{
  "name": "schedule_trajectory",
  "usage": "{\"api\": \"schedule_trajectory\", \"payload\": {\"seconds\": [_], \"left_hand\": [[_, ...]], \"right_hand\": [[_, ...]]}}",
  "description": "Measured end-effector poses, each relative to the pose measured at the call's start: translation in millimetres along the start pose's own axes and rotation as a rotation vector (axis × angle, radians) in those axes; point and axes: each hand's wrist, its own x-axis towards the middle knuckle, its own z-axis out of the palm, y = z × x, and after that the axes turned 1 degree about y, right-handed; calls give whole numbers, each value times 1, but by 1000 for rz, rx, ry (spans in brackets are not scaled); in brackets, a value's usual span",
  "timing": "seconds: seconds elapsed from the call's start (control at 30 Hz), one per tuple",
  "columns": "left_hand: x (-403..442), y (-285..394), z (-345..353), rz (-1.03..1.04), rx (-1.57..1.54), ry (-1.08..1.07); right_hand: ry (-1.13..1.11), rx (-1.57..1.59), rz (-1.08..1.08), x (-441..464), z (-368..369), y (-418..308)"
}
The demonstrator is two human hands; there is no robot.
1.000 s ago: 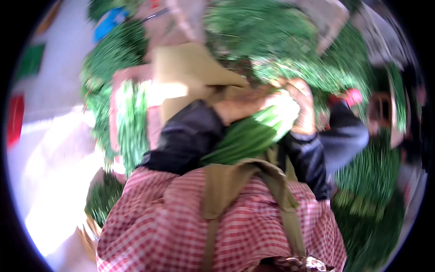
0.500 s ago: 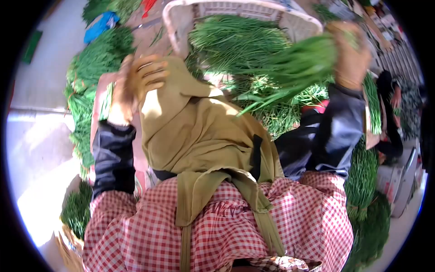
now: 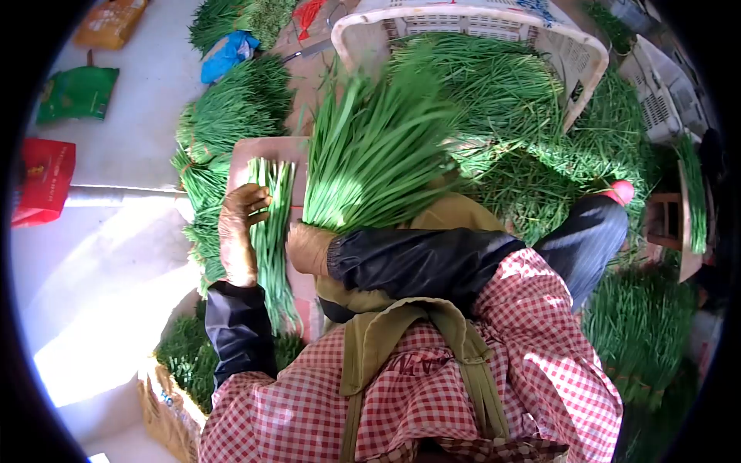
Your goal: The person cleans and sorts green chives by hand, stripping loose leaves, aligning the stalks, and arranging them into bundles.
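Observation:
My right hand (image 3: 310, 248) is wrapped round the base of a fanned bunch of long green stalks (image 3: 378, 147), held upright across the board's right side. To its left, a narrow bundle of green stalks (image 3: 274, 224) lies on a pinkish board (image 3: 241, 154). Beside that bundle my left hand (image 3: 241, 231) rests at its left edge, fingers apart and curved over the stalks. A thin red band shows near the bundle's right side. The olive apron (image 3: 455, 214) lies beneath my right sleeve.
A white plastic basket (image 3: 598, 58) with greens stands at the top. Tied bunches (image 3: 235, 108) line the left, near a blue bag (image 3: 228, 55) and a knife (image 3: 307, 51). Loose greens (image 3: 525, 181) lie at the right. Red (image 3: 46, 179) and green (image 3: 77, 94) packets are far left.
My right hand has swung from the upper right across to the board with the bunch. My left hand has lowered to beside the narrow bundle, which now shows more fully.

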Motion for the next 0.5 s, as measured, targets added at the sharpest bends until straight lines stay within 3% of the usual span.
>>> {"api": "schedule_trajectory", "payload": {"seconds": [0.07,0.13,0.2,0.27,0.37,0.5], "left_hand": [[-3,19,18,230,364,-119],[3,27,46,469,508,-268],[18,44,74,956,854,-613],[22,38,96,969,1158,-615],[62,13,90,751,1061,-403],[62,21,94,701,1104,-432]], "right_hand": [[176,-80,10,9,39,-7],[287,-183,15,15,64,-10],[251,-266,-18,20,58,-9],[182,-301,-49,23,48,-5],[89,-318,-78,26,32,2],[-1,-309,-119,27,18,5]]}}
